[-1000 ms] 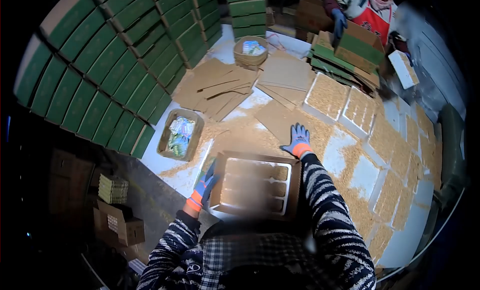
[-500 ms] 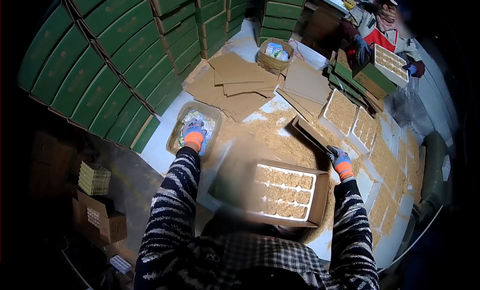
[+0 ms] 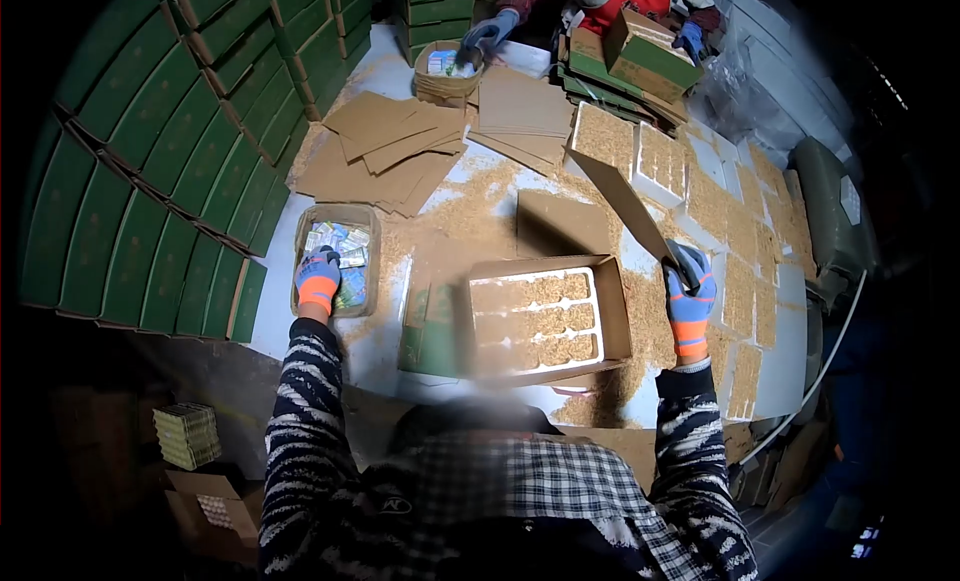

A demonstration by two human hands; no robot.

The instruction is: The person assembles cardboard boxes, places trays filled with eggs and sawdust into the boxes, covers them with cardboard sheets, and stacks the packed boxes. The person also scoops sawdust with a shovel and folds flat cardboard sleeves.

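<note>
My left hand (image 3: 318,273), in a blue and orange glove, is down at the left side of a basket (image 3: 374,266) full of small blue and white packets (image 3: 352,243). Its fingers look curled, and what they grip is hidden. My right hand (image 3: 690,299), gloved alike, grips the near end of a brown cardboard sheet (image 3: 625,196), which tilts up away from me. Between my hands stands an open cardboard box (image 3: 618,316) holding a white tray (image 3: 597,331) whose cells are filled with tan, crumbly shavings. A blurred patch covers the box's left part.
Stacked green boxes (image 3: 150,196) wall off the left. Flat cardboard sheets (image 3: 385,146) lie behind the baskets. More shaving-filled white trays (image 3: 660,166) line the right. Across the table, another person's gloved hand (image 3: 490,31) reaches into a second basket (image 3: 447,86), beside a green box (image 3: 650,61).
My view has shifted. The cardboard sheet in my right hand is raised and more visible. My left hand has moved to the basket's left side. The other person's hand now reaches into the far basket.
</note>
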